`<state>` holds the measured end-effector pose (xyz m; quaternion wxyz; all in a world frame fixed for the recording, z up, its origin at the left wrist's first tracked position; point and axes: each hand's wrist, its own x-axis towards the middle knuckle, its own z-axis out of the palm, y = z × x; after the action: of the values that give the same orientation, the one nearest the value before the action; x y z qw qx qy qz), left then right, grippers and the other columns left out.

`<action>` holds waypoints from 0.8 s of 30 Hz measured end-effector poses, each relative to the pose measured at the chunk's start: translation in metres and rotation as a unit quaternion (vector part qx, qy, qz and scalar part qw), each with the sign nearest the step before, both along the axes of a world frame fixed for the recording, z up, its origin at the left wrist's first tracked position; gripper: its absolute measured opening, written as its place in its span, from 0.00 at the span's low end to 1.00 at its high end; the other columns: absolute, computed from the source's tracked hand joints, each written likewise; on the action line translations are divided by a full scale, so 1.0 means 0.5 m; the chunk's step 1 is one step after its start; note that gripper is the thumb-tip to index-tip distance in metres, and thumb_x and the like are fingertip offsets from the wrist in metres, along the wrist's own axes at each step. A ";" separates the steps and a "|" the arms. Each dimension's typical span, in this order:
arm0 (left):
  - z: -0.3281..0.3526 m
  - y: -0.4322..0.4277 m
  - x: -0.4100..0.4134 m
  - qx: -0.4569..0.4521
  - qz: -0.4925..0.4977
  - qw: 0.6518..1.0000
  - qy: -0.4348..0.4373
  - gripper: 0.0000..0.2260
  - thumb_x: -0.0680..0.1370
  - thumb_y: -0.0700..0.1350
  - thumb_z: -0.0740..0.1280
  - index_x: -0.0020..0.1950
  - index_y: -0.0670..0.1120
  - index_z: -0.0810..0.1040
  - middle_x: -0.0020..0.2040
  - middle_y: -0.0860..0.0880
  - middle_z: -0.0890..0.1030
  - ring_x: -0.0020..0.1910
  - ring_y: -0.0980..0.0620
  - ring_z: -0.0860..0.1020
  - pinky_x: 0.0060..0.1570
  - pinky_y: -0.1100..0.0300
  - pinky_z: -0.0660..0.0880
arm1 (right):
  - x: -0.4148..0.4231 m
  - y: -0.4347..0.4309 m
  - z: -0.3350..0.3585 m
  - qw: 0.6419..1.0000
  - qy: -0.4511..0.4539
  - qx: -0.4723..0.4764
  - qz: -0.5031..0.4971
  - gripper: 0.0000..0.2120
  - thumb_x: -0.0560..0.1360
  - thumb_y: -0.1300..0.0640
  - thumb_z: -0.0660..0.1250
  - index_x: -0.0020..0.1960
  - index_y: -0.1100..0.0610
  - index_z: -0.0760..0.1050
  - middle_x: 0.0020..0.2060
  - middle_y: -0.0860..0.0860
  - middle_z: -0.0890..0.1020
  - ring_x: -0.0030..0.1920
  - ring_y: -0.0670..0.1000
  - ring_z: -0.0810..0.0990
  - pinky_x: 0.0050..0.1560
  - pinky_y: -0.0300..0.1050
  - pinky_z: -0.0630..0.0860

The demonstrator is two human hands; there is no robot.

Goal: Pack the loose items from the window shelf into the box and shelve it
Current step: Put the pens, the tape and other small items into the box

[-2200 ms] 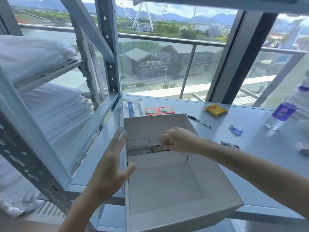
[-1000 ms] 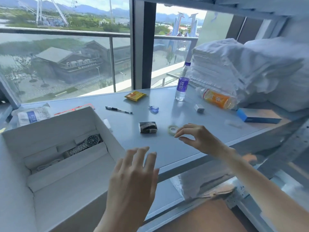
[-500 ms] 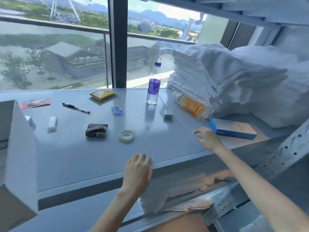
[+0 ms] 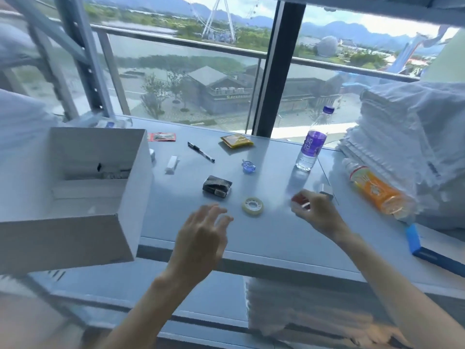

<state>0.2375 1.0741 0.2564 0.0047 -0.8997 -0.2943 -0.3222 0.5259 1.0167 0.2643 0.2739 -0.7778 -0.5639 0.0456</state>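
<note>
As right hand (image 4: pixel 318 215) pinches red item (image 4: pixel 299 199), tape (image 4: pixel 253 206) translucent.

An open white box (image 4: pixel 75 197) is set at the shelf's (image 4: pixel 264 238) left end. Tape roll (image 4: pixel 253 205), dark packet (image 4: pixel 217 186) and pen (image 4: pixel 200 152) are scattered mid-shelf; a red item (image 4: pixel 299 198) is pinched by the right hand (image 4: pixel 317 213).

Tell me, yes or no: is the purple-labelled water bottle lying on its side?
No, the purple-labelled water bottle stands upright on the shelf, cap up.
</note>
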 end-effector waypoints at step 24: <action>0.047 0.262 -0.546 0.105 0.037 0.994 0.006 0.24 0.75 0.64 0.56 0.28 0.48 0.67 0.21 0.53 0.70 0.20 0.55 0.70 0.21 0.67 0.57 | -0.766 0.650 0.109 0.932 -0.129 -0.105 0.323 0.03 0.69 0.59 0.68 0.43 0.57 0.78 0.40 0.53 0.83 0.41 0.54 0.82 0.46 0.52 0.79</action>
<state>-0.0356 1.2050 0.2798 0.1134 -0.8846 -0.2920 -0.3455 0.1429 1.3416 0.3186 0.0855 -0.5774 -0.8070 0.0896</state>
